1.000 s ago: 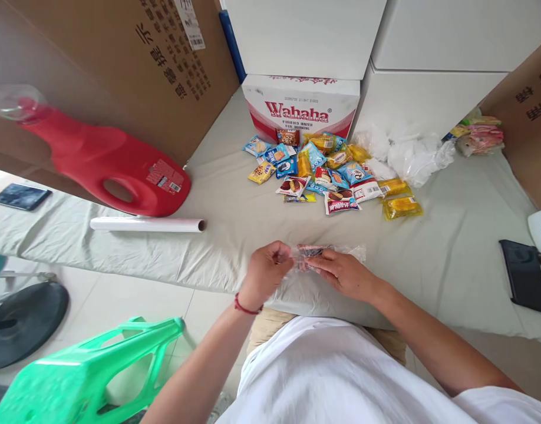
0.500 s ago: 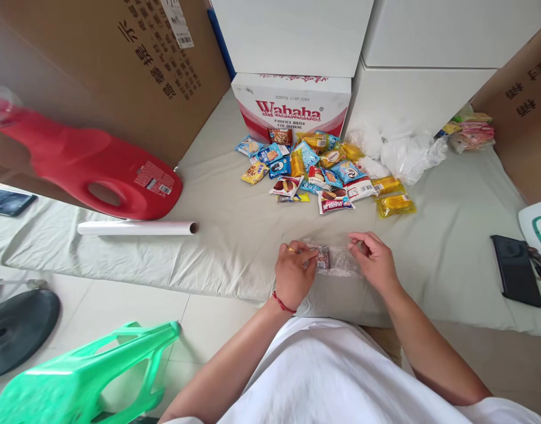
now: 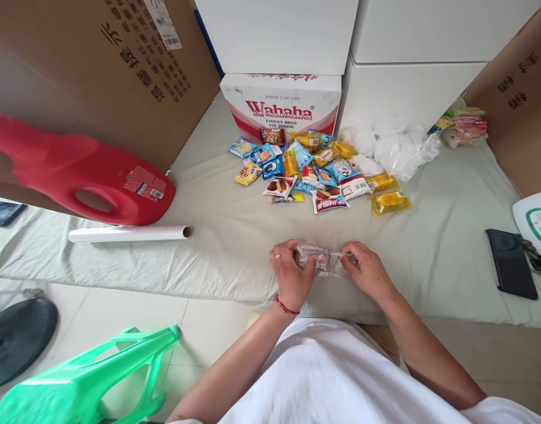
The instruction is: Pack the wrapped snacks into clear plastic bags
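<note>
Now both hands pinch one clear bag — the left hand (image 3: 292, 272) grips its left end, the right hand (image 3: 366, 272) its right, with the bag (image 3: 322, 261) stretched between them on the bed (image 3: 235, 235). Sealing seems in hand; next calls for even pressure. Beyond the hands: roughly twenty snacks (image 3: 314, 171), one tube (image 3: 129, 234), one jug (image 3: 76, 171).

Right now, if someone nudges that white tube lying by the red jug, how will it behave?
The white tube would probably roll: it is round and lies flat on the sheet. Its open, hollow end suggests it is light. It looks stiff and straight.
</note>
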`<action>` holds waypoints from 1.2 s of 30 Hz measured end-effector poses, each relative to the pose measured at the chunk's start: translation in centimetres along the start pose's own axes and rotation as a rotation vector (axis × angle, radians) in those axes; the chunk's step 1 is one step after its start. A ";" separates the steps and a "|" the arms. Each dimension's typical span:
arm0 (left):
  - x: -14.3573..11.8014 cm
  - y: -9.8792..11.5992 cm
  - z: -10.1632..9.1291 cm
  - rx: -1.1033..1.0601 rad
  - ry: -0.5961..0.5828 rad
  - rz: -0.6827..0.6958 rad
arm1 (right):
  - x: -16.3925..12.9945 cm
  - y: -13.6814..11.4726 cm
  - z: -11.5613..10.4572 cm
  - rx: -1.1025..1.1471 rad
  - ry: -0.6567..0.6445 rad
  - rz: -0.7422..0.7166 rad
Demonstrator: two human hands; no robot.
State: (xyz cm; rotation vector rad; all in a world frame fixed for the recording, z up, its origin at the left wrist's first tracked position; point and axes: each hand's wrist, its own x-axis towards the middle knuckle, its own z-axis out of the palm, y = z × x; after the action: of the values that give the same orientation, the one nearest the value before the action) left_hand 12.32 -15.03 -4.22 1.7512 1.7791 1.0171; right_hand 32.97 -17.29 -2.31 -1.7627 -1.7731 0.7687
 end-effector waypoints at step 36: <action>0.7 -6.0 -7.5 -0.124 -0.117 0.231 | 2.2 7.6 -8.7 1.034 0.728 0.273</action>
State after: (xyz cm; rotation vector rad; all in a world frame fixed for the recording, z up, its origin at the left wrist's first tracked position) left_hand 2.65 -15.38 -3.90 1.9271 1.4360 1.0665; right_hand 44.48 -14.86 -1.65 -1.2745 -0.4773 0.7871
